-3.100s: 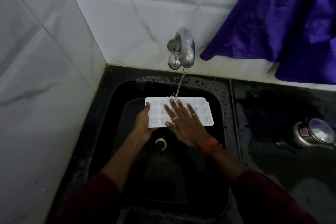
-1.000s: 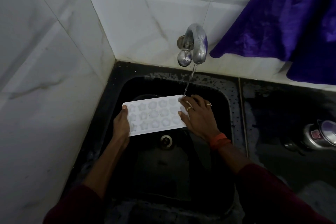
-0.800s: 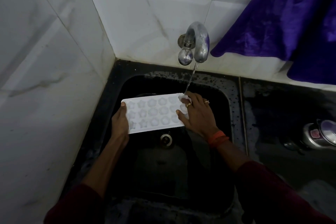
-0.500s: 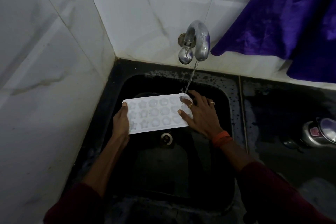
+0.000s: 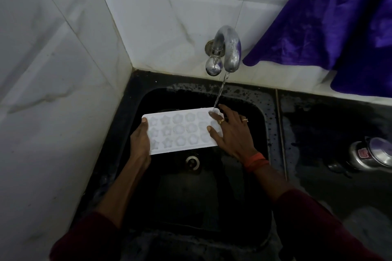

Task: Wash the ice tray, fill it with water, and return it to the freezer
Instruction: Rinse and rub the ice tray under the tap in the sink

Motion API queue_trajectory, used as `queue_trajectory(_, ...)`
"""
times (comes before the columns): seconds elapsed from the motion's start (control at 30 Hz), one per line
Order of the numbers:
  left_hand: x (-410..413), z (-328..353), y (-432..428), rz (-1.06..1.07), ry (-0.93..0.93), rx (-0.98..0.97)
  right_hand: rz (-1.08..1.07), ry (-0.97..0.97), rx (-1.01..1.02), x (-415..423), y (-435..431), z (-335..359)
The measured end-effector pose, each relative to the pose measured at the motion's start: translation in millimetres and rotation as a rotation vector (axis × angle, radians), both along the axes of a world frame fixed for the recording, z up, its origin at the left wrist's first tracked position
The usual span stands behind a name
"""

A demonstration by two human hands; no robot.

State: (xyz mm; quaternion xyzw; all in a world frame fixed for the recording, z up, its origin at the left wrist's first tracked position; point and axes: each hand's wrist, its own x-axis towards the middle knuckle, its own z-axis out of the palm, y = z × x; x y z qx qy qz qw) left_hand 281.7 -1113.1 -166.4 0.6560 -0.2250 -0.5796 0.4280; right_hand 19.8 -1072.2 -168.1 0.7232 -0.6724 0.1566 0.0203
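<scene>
- Over the black sink [image 5: 212, 207], a person holds a white ice tray [image 5: 180, 131] roughly level, long side running left to right, above the drain [image 5: 192, 162].
- The tray faces up, showing rows of moulded star and flower-like hollows.
- The left hand [image 5: 140, 140] grips the tray's left short end: the thumb lies along the top of that edge. The other fingers go underneath, where I cannot see them.
- The right hand [image 5: 231, 133] lies flat on the tray's right end with its fingers spread and straight, thumb resting on the hollows, nothing pinched.
- Two gold rings [image 5: 221, 121] show on that hand and an orange band [image 5: 255, 161] circles its wrist.
- A curved metal tap [image 5: 228, 48] juts from the white tiled wall [image 5: 169, 17] behind the sink.
- A thin stream of water [image 5: 220, 91] runs from it and lands on the tray's far right corner, right at the fingertips of the right hand.
- Dark red sleeves [image 5: 84, 237] cover both forearms near the bottom edge.
- To the right of the sink, the dark counter [image 5: 328, 133] looks wet, and a shiny metal pot [image 5: 369, 154] sits on it, well apart from the tray.
- A purple cloth [image 5: 339, 17] hangs against the wall above the counter, to the right of the tap.
</scene>
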Motion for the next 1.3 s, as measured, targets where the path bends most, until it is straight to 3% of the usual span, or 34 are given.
queue_trajectory(0.23, -10.4, 0.2, -3.8, 0.025, 0.004, -0.012, 0.041, -0.124, -0.067, -8.7, 4.4, -9.7)
queue_trajectory(0.43, -17.9, -1.9, -3.1, 0.009, 0.004, -0.002, 0.109, -0.117, -0.253, -23.6, 14.6, -11.9)
queue_trajectory(0.7, -18.2, 0.7, -4.9, 0.017, 0.020, -0.009, 0.058, -0.198, -0.083, -22.4, 9.5, -12.0)
queue_trajectory(0.9, -12.5, 3.1, -11.0, 0.036, 0.005, -0.037, 0.026, -0.071, -0.037, -9.2, 0.7, -2.2)
queue_trajectory(1.1, -10.3, 2.8, -13.5, 0.051, 0.023, -0.016, 0.078, -0.284, -0.021, -7.9, -4.8, -3.2)
queue_trajectory(1.3, -12.3, 2.7, -12.0, 0.024, 0.048, -0.005, 0.045, -0.262, -0.030, -5.8, 4.9, 1.0)
